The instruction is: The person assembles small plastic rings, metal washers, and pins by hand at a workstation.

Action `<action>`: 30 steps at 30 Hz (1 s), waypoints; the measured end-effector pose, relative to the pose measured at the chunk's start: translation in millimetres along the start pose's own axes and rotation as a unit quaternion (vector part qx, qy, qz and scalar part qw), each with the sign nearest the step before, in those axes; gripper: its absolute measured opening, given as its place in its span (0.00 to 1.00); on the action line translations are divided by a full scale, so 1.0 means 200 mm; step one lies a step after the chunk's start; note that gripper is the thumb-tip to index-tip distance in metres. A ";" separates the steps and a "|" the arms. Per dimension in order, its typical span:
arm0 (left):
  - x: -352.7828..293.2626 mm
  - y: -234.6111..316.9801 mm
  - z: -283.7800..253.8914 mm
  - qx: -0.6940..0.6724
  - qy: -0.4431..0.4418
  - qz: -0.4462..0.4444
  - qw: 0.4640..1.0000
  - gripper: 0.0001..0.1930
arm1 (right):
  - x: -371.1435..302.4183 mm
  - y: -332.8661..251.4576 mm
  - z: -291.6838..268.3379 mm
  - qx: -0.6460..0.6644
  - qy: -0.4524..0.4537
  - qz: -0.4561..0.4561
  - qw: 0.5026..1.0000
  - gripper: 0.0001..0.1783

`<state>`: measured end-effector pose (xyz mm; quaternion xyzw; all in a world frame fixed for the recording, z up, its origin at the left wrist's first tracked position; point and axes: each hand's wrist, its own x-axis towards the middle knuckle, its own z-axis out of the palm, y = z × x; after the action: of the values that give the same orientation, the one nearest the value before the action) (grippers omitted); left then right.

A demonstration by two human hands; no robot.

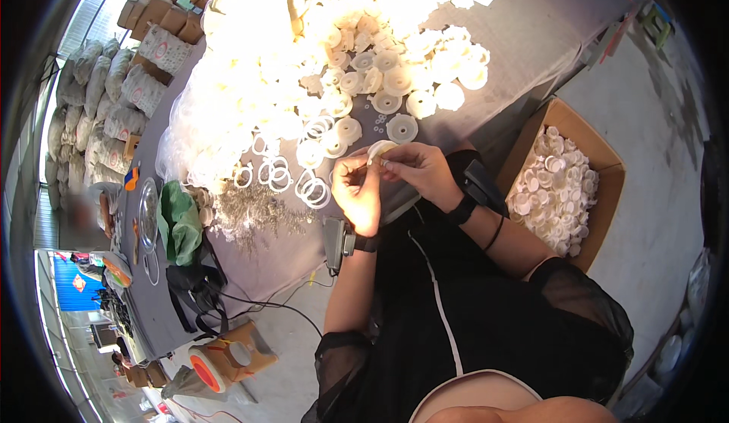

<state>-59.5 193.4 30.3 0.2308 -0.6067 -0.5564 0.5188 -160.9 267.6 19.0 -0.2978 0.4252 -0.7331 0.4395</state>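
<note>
In front of my body, at the table's near edge, both my hands meet around a small round white plastic part [379,148]. My left hand [358,195] pinches it from the left with bent fingers. From the other side, the fingertips of my right hand [427,171] press on it too. Just beyond lies a round white part with a central hole [402,128], beside a few tiny rings [380,118]. Larger thin white rings [278,175] are scattered left of my hands, near a heap of small thin dark pieces [262,214]. Farther back spreads a pile of white plastic parts [396,81], partly washed out by glare.
A cardboard box [607,209] full of white caps stands at my right, below table height. On the left are a green cloth [179,222], a black bag [196,290] and cables. Another person [102,209] is at the far left, near stacked sacks [99,96].
</note>
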 end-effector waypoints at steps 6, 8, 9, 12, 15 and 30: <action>-0.10 0.07 -0.08 -0.006 0.003 -0.001 1.000 0.08 | -0.07 -0.10 0.07 -0.302 0.060 -0.058 0.950 0.15; -0.13 0.10 -0.10 -0.020 0.000 -0.008 1.000 0.08 | -0.07 -0.09 0.07 -0.315 0.073 -0.117 0.939 0.18; -0.14 0.11 -0.11 -0.008 -0.002 -0.002 1.000 0.08 | -0.06 -0.07 0.06 -0.182 -0.013 -0.058 0.981 0.19; -0.21 0.14 -0.12 -0.006 0.002 -0.002 1.000 0.08 | -0.08 -0.01 0.05 -0.040 -0.107 0.017 0.993 0.19; -0.28 0.17 -0.09 0.014 0.038 -0.002 0.999 0.07 | -0.10 0.03 0.06 -0.025 -0.110 0.029 0.993 0.18; -0.16 0.08 -0.63 0.480 0.056 0.058 0.873 0.05 | -0.07 0.09 -0.09 0.275 0.010 0.188 0.943 0.13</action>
<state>68.7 169.0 13.0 0.4464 -0.7814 -0.1514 0.4089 -161.2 282.5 -6.3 -0.0722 0.2598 -0.7283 0.6300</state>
